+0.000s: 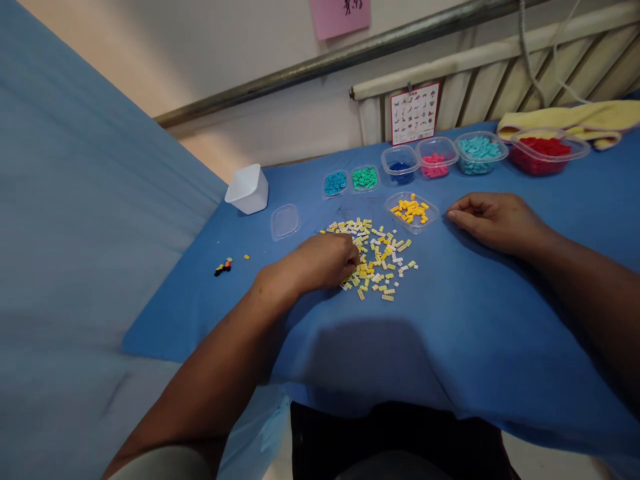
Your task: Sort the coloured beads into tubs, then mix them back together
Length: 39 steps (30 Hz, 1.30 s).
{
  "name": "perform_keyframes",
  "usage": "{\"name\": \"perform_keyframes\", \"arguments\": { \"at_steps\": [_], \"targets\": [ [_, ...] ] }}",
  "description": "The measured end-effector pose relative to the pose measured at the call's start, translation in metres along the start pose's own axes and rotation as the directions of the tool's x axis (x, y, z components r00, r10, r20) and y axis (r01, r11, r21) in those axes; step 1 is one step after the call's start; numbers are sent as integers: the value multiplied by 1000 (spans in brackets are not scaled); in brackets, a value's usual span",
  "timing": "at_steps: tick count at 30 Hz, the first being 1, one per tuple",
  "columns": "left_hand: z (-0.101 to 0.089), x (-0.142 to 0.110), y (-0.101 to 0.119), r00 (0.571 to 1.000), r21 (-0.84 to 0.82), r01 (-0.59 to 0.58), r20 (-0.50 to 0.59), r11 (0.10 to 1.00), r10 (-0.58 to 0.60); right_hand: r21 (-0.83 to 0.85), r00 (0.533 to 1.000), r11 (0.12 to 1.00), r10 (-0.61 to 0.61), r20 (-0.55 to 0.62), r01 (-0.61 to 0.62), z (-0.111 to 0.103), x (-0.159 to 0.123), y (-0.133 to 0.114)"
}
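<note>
My left hand (331, 260) is closed, its fingers curled down into a loose pile of small toy building bricks (380, 260). The pile mixes pale yellow, white and deeper yellow pieces. Whatever is between those fingertips is hidden. Resting on the table, my right hand (493, 220) has its fingers curled in toward the thumb; I cannot see what is inside them, if anything. Just left of it sits a shallow clear tub (429, 215) holding yellow-orange bricks (410, 208).
Along the back stand clear tubs of teal bricks (335, 183), green bricks (365, 178), dark blue bricks (401, 175), pink bricks (435, 165), turquoise bricks (479, 150) and red bricks (543, 150). A white bin (249, 190), clear lid (285, 221) and small brick assembly (224, 267) lie left. A yellow cloth (570, 120) lies back right.
</note>
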<state>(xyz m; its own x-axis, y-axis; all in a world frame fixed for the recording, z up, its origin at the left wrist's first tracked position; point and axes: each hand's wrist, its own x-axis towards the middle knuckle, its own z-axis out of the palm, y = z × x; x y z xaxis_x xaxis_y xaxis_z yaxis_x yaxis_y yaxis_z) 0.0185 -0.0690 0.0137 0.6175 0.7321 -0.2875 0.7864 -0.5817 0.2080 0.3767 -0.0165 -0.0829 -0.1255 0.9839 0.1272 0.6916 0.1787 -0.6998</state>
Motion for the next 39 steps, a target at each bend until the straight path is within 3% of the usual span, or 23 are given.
{"name": "perform_keyframes", "arguments": {
  "at_steps": [6, 11, 16, 19, 23, 28, 31, 34, 37, 39],
  "targets": [
    [4, 1, 9, 998, 52, 53, -33, 997, -52, 4, 1000, 1000, -3, 11, 3, 1, 2, 4],
    [2, -3, 8, 986, 128, 169, -13, 977, -168, -2, 999, 1000, -30, -11, 30, 2, 4, 8],
    [-4, 1, 1, 974, -25, 193, -116, 981, -195, -35, 999, 998, -45, -22, 44, 2, 5, 5],
    [-6, 20, 3, 978, -97, 122, -156, 988, -136, -35, 999, 999, -32, -10, 31, 2, 5, 4],
    [-7, 66, 13, 975, -139, 37, -211, 990, -66, -37, 999, 999, -39, -10, 39, 2, 6, 6],
    [-16, 113, 14, 927, -227, -26, -371, 973, -62, 8, 999, 999, -35, -6, 35, 0, 5, 8],
    [-25, 104, 0, 913, -256, -12, -397, 967, -94, 15, 1000, 1000, -20, 1, 20, 0, 5, 6],
    [-25, 73, -16, 953, -227, 19, -289, 974, -86, -11, 1000, 1000, -25, 5, 25, 0, 5, 5],
    [-14, 42, -25, 987, -208, 13, -153, 978, -46, -31, 1000, 999, -25, 11, 25, 1, 6, 5],
    [-4, 29, -28, 992, -202, -5, -123, 979, -20, -40, 1000, 999, -22, 13, 22, 0, 5, 4]
  ]
}}
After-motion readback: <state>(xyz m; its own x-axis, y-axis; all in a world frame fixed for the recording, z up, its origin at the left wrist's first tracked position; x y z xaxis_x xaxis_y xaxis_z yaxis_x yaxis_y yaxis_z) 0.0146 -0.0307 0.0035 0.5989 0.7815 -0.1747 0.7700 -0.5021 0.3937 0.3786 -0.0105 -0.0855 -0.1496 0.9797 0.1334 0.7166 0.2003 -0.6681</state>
